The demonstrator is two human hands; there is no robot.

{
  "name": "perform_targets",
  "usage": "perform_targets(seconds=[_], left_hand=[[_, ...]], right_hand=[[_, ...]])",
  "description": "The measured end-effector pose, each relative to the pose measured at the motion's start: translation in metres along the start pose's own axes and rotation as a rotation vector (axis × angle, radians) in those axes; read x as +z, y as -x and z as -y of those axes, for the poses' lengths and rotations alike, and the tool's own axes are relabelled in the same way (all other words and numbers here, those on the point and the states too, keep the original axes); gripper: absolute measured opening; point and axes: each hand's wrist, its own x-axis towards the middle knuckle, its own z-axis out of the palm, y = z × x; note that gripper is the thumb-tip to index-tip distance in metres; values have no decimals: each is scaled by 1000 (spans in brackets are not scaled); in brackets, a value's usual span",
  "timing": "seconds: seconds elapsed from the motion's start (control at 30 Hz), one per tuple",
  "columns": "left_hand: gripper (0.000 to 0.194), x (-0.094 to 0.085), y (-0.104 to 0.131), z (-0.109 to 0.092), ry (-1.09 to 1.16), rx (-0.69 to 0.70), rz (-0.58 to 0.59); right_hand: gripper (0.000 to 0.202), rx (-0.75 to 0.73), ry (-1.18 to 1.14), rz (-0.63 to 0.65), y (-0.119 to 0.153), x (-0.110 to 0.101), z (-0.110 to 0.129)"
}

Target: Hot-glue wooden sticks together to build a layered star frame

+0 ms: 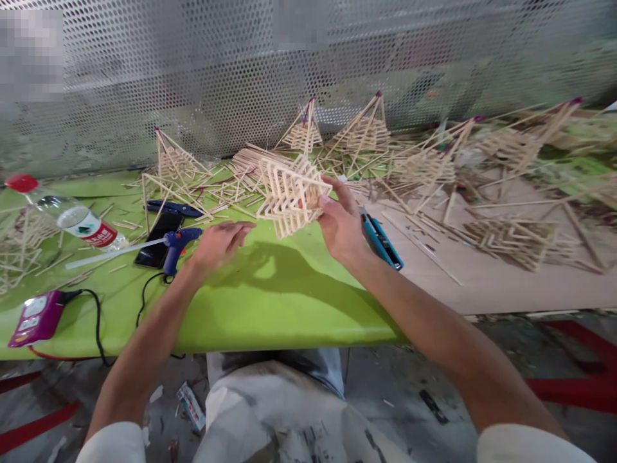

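Note:
My right hand (340, 218) is closed on the right side of a stacked wooden-stick frame (289, 193), lifted above the green table (299, 315). The frame is tilted, and its layers of pale sticks form a tapering lattice. To its left, my left hand (222, 244) hovers palm down, slightly blurred, with fingers apart from the frame and nothing seen in them. Beside that hand lies a blue glue gun (177, 249) with a long white glue stick in its back. A black phone (159, 241) lies just behind the gun.
A red-capped bottle (87, 222) lies at the left, above a purple power box (37, 318) with cables. A teal cutter (380, 238) is right of my right hand. Loose sticks and several stick structures (364, 132) line the back, below a perforated metal screen (216, 77).

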Motion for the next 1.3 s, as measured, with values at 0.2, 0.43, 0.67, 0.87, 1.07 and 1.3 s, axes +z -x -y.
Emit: perform_targets(seconds=[0.2,0.43,0.67,0.87,1.07,1.3], left_hand=[[44,-3,-1,2,-61,-91,-15],[41,-5,-2,3,-59,-140,-31],[51,-7,-3,2,-82,-191,6],[67,-16,2,-5,-95,-90,199],[112,-36,15,-9,-69,-67,514],[53,-42,12,-41,340,25,560]], right_hand=[[44,-17,-52,-22,-5,-3,15],[30,12,-149,-78,-11,-5,24],[31,104,-149,-4,-7,-5,14],[37,145,-118,17,-6,-2,3],[40,134,-88,-37,-19,-15,1],[43,145,-98,-38,-22,-18,-2]])
